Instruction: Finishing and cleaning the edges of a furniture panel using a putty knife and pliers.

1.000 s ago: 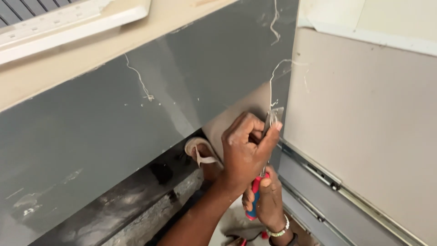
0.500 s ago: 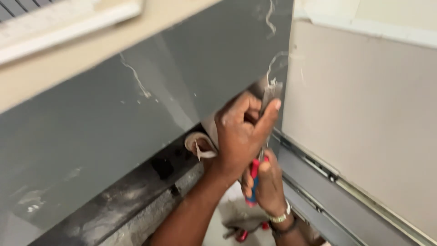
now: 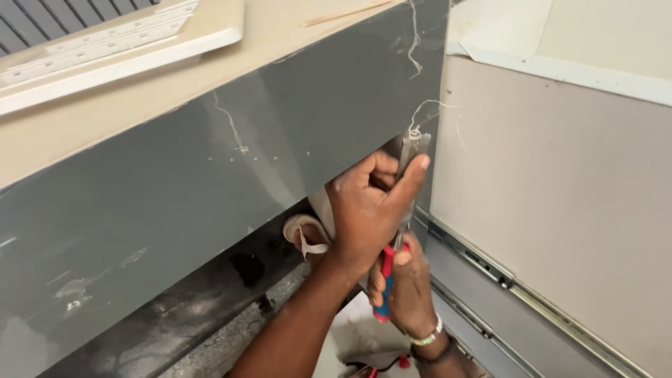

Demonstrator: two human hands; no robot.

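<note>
While both hands work at the panel corner:
Left hand (image 3: 364,210): grip clamped on metal strip (image 3: 411,150).
Right hand (image 3: 409,294): grip clamped on red-blue screwdriver (image 3: 386,280).
Risk: blade may slip, scratching grey panel (image 3: 210,182).

under my arms the floor (image 3: 231,343) runs rough and grey — speckled concrete, dark along the foot of the grey panel (image 3: 210,189). a roll of pale tape (image 3: 302,234) sits low by that edge, and red-handled pliers (image 3: 381,365) lie on a lighter patch — partly hidden.
</note>
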